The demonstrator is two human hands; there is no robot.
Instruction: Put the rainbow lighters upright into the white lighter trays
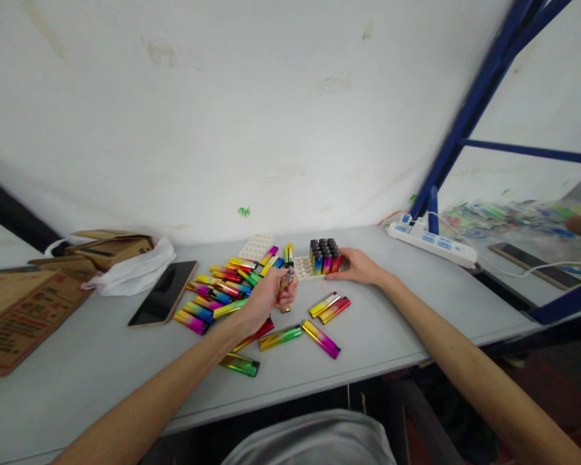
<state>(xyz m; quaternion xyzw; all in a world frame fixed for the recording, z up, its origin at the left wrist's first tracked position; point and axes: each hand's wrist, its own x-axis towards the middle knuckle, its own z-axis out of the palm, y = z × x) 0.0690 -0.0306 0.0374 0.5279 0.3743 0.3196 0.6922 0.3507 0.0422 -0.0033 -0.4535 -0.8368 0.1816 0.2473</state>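
My left hand (270, 294) is closed on a lighter (285, 281), which stands roughly upright near the left end of a white holed tray (306, 266). Several shiny lighters with black tops (325, 255) are packed upright in the right part of that tray. Around its right end my right hand (357, 266) is closed, thumb in front and fingers behind, touching the tray and the end lighters. A pile of multicoloured lighters (217, 287) lies beside my left hand, part of it hidden by that hand. A purple-and-yellow lighter (321, 339) lies nearer the front edge.
Another white holed tray (256, 247) is by the wall behind the pile. To the left are a phone (163, 294), a white plastic bag (135, 270) and cardboard boxes (29, 316). A power strip (430, 242) sits on the right, near a blue metal frame (469, 97).
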